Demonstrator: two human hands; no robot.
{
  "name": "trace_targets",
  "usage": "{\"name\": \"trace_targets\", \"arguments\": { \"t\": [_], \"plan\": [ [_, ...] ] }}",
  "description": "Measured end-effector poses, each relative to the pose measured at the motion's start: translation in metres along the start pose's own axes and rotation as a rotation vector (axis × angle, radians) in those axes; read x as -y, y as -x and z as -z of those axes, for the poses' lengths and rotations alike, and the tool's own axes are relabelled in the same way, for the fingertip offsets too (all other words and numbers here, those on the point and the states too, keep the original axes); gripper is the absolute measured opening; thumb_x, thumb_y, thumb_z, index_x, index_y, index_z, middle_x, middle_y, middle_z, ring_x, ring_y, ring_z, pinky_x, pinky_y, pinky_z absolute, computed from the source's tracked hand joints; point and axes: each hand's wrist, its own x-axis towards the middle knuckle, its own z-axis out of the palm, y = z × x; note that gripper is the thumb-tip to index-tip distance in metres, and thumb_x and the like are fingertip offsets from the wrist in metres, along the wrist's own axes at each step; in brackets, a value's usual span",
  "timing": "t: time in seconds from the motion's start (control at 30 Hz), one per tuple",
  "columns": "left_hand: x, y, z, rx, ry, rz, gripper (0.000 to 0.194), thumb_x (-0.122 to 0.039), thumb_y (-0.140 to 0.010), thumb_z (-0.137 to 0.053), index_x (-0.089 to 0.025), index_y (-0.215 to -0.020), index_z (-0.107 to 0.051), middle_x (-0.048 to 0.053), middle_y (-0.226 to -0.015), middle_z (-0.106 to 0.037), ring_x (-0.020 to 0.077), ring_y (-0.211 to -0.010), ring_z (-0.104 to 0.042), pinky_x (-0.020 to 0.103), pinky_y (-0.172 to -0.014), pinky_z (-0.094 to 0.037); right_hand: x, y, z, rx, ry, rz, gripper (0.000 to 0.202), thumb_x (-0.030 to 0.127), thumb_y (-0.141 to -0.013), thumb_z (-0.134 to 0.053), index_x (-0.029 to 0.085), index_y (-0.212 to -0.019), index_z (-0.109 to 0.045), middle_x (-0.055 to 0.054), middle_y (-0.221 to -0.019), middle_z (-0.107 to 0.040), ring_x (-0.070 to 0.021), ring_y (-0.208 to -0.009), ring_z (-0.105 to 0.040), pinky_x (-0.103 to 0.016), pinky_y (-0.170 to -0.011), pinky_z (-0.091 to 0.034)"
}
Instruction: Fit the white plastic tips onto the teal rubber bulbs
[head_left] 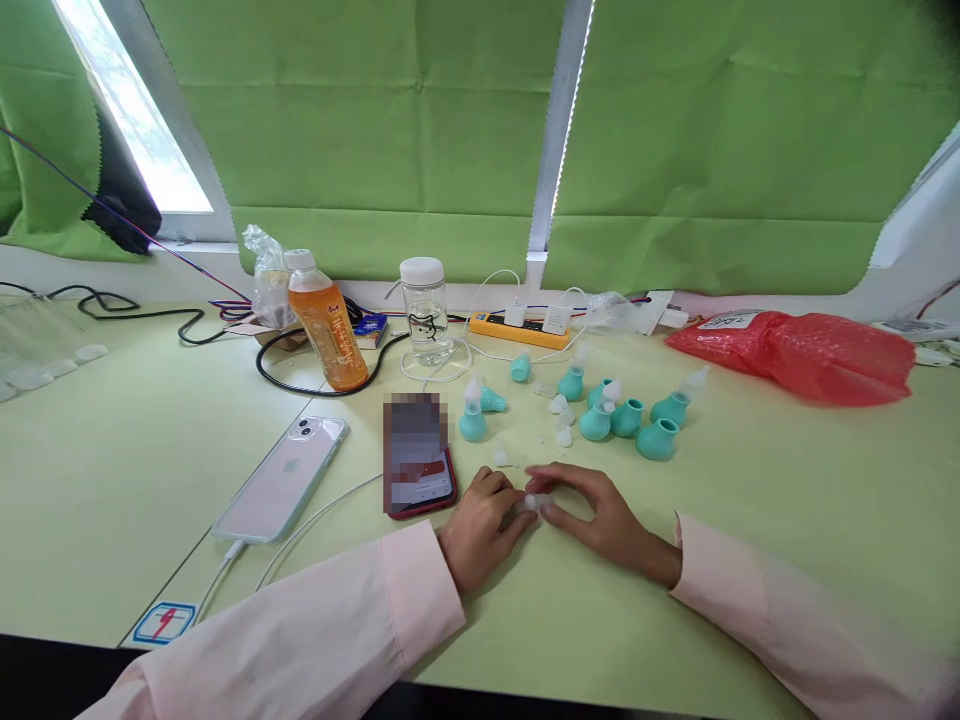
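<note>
My left hand [484,522] is closed on a small clear plastic piece [531,502], held low over the table. From the other side, my right hand [600,515] pinches the same piece between thumb and fingers. Its exact shape is partly hidden by the fingertips. Just beyond my hands lies a loose translucent white tip [502,457]. Farther back stand several teal rubber squeeze bulbs, among them an open-necked bulb [658,440] and a bulb with a translucent tip fitted [472,420]. More white tips [564,420] lie in the middle of the bulbs.
Left of my hands lie a phone with a lit screen [431,480] and a pale phone [283,480] on a charging cable. An orange drink bottle [328,325], a clear water bottle [425,320], a yellow power strip [517,330] and a red plastic bag [810,355] line the back.
</note>
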Motion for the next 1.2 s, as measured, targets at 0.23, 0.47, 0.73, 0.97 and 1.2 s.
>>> {"name": "trace_targets", "arguments": {
  "t": [0.23, 0.47, 0.73, 0.97, 1.2],
  "plan": [
    [-0.001, 0.0, 0.0, -0.017, 0.007, -0.023, 0.015, -0.021, -0.075, -0.052, -0.014, -0.084, -0.062, 0.007, -0.076, -0.057, 0.019, -0.079, -0.049, 0.031, -0.07, -0.044, -0.004, 0.001, -0.004, -0.094, 0.062, 0.154, 0.018, 0.01, -0.068, -0.055, 0.02, -0.082, -0.06, -0.003, -0.078, -0.059, -0.0133, -0.071, -0.056, -0.027, -0.062, -0.048],
    [0.0, 0.001, 0.0, -0.034, 0.017, -0.064, 0.015, -0.017, -0.074, -0.053, -0.014, -0.088, -0.054, 0.005, -0.077, -0.058, 0.0171, -0.077, -0.05, 0.028, -0.067, -0.045, -0.006, 0.004, -0.007, -0.068, 0.2, 0.29, 0.018, 0.007, -0.068, -0.051, 0.019, -0.081, -0.056, -0.005, -0.08, -0.058, -0.0146, -0.074, -0.054, -0.029, -0.062, -0.047],
    [0.002, 0.003, 0.0, -0.031, -0.273, -0.229, 0.014, -0.024, -0.078, -0.046, -0.016, -0.082, -0.057, 0.006, -0.072, -0.058, 0.0186, -0.074, -0.049, 0.029, -0.059, -0.045, -0.012, -0.006, 0.054, -0.312, 0.872, 0.6, 0.014, 0.008, -0.062, -0.054, 0.02, -0.068, -0.05, -0.001, -0.063, -0.059, -0.0153, -0.064, -0.054, -0.033, -0.065, -0.043],
    [0.0, 0.005, -0.001, -0.038, -0.257, -0.264, 0.006, -0.021, -0.074, -0.052, -0.015, -0.075, -0.054, 0.005, -0.075, -0.059, 0.0204, -0.078, -0.049, 0.03, -0.059, -0.047, -0.037, 0.013, 0.111, -0.454, 1.257, 0.155, 0.021, 0.037, -0.065, -0.056, 0.017, -0.07, -0.052, -0.004, -0.063, -0.058, -0.0163, -0.059, -0.053, -0.028, -0.056, -0.038],
    [-0.002, 0.005, 0.001, -0.097, -0.01, -0.146, 0.028, -0.017, -0.08, -0.043, -0.012, -0.108, -0.044, 0.008, -0.086, -0.056, 0.0172, -0.083, -0.05, 0.029, -0.068, -0.046, -0.054, 0.018, 0.102, -0.199, 1.236, -0.462, 0.034, 0.045, -0.069, -0.047, 0.017, -0.088, -0.048, -0.008, -0.093, -0.049, -0.0164, -0.061, -0.052, -0.024, -0.045, -0.033]
  ]
}}
